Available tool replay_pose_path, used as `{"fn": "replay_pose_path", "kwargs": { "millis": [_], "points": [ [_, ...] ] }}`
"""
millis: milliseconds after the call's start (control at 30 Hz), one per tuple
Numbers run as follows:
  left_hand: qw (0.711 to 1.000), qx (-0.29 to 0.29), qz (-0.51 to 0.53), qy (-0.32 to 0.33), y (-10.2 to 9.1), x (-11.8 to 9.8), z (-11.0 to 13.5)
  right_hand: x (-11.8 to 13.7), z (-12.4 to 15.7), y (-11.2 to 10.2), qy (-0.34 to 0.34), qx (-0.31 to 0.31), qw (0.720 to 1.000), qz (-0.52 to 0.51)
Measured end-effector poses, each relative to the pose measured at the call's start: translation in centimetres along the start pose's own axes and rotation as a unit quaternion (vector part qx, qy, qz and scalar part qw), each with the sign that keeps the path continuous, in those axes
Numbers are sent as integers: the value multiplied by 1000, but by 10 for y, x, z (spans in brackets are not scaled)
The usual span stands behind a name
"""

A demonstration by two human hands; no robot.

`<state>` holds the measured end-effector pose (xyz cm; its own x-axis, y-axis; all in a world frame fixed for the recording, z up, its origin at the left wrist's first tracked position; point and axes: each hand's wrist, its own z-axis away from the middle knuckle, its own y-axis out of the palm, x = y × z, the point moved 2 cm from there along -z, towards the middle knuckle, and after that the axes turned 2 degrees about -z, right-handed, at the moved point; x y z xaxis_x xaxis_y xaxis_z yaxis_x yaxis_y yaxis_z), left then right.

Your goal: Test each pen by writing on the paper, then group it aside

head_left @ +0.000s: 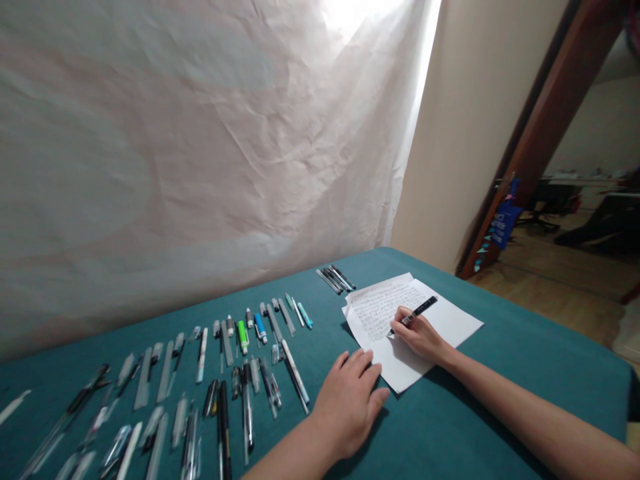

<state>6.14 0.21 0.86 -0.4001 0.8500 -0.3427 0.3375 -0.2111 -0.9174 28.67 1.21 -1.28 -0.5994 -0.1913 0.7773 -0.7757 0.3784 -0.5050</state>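
My right hand (414, 335) is closed around a black pen (424, 306), its tip down on a sheet of white paper (399, 375). Rows of small handwriting cover the upper left part of that sheet, and the edge of another sheet shows beneath it. My left hand (351, 400) lies flat on the green tablecloth, fingers spread and fingertips at the paper's left edge. It holds nothing. Just left of it are a white pen (295, 371) and several clear pen parts.
Many pens, caps and clear barrels lie in rows across the left of the green table (505, 373), including a green cap piece (243, 337) and a blue one (260, 328). Several dark pens (338, 278) lie beyond the paper. A pale sheet (200, 133) hangs behind the table.
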Motion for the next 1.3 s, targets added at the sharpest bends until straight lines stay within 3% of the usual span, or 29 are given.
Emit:
{"fn": "replay_pose_path", "kwargs": {
  "millis": [267, 433, 567, 767, 1033, 1300],
  "points": [
    [1000, -6, 17, 0, -2, -1, 2, 1, 1, 0, 27, -10, 999, 15],
    [997, -45, 63, 3, -9, -4, 4, 19, 7, 6, -106, 11, 989, 100],
    [994, -61, 78, 53, -14, -8, 5, 37, 12, 15, -191, 52, 956, 217],
    [989, -41, 39, 139, -5, -10, 7, 54, 17, 33, -274, 61, 908, 311],
    [985, -82, 90, 121, -3, -4, 8, 59, 11, 44, -301, 91, 866, 390],
    [983, -121, 117, 80, -7, 1, 10, 72, -7, 52, -322, 66, 854, 402]
  ]
}}
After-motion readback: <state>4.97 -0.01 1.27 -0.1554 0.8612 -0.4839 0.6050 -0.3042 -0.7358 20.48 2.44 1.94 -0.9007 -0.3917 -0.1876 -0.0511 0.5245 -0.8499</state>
